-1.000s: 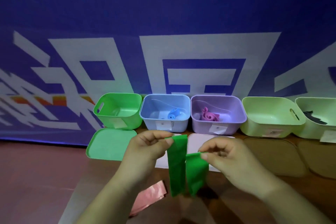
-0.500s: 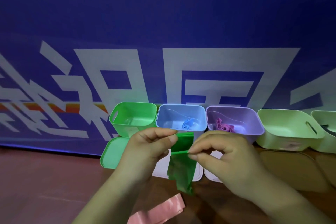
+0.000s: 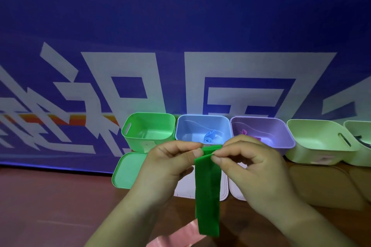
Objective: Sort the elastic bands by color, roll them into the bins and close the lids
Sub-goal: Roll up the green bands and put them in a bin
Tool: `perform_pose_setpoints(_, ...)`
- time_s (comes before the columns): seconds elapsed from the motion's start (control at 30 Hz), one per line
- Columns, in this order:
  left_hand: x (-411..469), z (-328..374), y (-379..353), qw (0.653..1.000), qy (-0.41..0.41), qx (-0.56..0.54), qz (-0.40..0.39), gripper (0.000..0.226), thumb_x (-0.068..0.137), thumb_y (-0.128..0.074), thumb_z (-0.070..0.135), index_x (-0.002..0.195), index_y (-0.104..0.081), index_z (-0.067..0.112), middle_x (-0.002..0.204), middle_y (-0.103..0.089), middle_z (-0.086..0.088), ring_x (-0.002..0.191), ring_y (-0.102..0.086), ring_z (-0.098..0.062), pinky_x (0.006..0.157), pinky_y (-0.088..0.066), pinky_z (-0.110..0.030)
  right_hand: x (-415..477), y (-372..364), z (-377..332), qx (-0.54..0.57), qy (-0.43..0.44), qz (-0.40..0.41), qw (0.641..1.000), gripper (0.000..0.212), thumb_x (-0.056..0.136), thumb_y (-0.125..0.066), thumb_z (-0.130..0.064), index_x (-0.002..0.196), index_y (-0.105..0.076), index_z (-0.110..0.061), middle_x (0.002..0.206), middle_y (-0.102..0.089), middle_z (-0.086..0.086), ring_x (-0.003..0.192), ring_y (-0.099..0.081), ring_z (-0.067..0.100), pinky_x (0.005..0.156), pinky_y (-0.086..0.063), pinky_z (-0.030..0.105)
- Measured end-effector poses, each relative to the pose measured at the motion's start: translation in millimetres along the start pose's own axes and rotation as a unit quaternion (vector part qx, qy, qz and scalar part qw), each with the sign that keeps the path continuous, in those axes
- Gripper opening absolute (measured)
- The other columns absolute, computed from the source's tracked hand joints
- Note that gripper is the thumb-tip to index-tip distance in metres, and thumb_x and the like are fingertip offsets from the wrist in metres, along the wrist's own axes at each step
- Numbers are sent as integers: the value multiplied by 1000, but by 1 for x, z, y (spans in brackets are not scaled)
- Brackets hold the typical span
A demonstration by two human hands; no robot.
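Observation:
A dark green elastic band (image 3: 207,192) hangs straight down in front of the bins. My left hand (image 3: 170,163) pinches its top edge from the left, and my right hand (image 3: 247,163) pinches the same edge from the right. Behind the hands stand a green bin (image 3: 149,129), a blue bin (image 3: 202,126) with a rolled blue band (image 3: 209,138), and a purple bin (image 3: 263,132) with a pink band (image 3: 244,132). A pink band (image 3: 176,237) lies on the table below the green one.
Two pale green bins (image 3: 319,140) stand at the right; the far one (image 3: 359,136) holds something dark. A green lid (image 3: 128,170) and white lids (image 3: 222,192) lie in front of the bins, brown lids (image 3: 321,180) at the right. A blue banner rises behind the wooden table.
The green band hung folded between my hands earlier; now it hangs as one flat strip with both hands close together at its top. The view has tilted up.

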State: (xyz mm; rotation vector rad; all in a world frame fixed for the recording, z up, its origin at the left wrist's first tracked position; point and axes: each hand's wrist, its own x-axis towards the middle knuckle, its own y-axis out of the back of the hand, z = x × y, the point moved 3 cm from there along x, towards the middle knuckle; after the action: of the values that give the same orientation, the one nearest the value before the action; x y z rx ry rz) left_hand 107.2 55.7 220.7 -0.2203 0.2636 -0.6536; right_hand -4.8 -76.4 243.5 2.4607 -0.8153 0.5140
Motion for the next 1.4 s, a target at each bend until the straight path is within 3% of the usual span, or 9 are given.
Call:
perform_pose_setpoints(0.33,7,-2,3,999,6,30,-27,31,53,-83,31,81,-80,18,89,-77,-10,90,-66,-28,102,-45,-55,-2,-9,9,-43,-75,42,995,26,77,-81,-9,76,-75,-34,97,-63,-16,93,-65,8,76,-48,10)
perform_pose_setpoints(0.47,10,-3,4,999,7,29,-21,17,65,-76,17,82,-80,16,89,-77,-11,89,-67,-28,101,-46,-54,-1,-13,14,35,-117,15,992,27,79,-78,-3,81,-76,-30,102,-72,-15,97,-69,9,85,-55,22)
perform_pose_setpoints(0.67,9,-6,8,999,-30,32,-27,15,72,-74,17,85,-80,13,70,-71,-3,68,-60,-14,71,-51,-26,-1,-15,17,68,-165,17,984,32,79,-77,-2,83,-73,-34,82,-75,-7,76,-72,12,75,-58,25)
perform_pose_setpoints(0.8,9,-6,8,995,-80,65,-6,23,79,-68,-13,82,-76,8,70,-72,-8,63,-65,-10,61,-51,-16,0,-17,21,103,-206,-9,973,33,80,-76,-2,84,-73,-35,81,-75,0,75,-74,18,77,-59,35)
perform_pose_setpoints(0.9,10,-6,9,994,-94,61,6,24,79,-68,-13,84,-74,10,71,-71,-11,66,-66,-14,64,-53,-19,2,-17,22,109,-220,-27,969,30,82,-75,-2,86,-73,-31,80,-76,3,75,-74,20,81,-59,44)
perform_pose_setpoints(1.07,11,-6,5,990,-119,80,4,22,81,-69,-9,93,-70,9,75,-69,-18,69,-66,-16,67,-54,-20,9,-14,23,115,-217,-27,969,23,80,-75,-2,79,-75,-25,78,-74,1,71,-69,12,73,-55,26)
perform_pose_setpoints(1.17,10,-5,3,987,-131,90,-4,22,81,-70,-8,92,-71,11,78,-70,-18,73,-66,-16,70,-54,-20,14,-11,24,130,-237,-17,963,20,79,-74,-1,76,-75,-21,73,-72,1,68,-66,10,70,-55,25)
perform_pose_setpoints(1.3,9,-5,1,988,-128,84,-26,22,74,-78,3,92,-73,15,78,-70,-10,76,-65,-16,72,-53,-20,15,-9,25,133,-265,-19,955,19,79,-74,-4,78,-75,-23,73,-72,3,69,-67,16,76,-59,43)
perform_pose_setpoints(1.4,9,-4,-3,985,-136,98,-32,26,72,-77,7,94,-73,20,81,-70,-6,79,-66,-15,74,-53,-20,15,-6,27,124,-272,-13,954,20,79,-75,-5,78,-75,-25,76,-72,2,71,-67,20,79,-58,46)
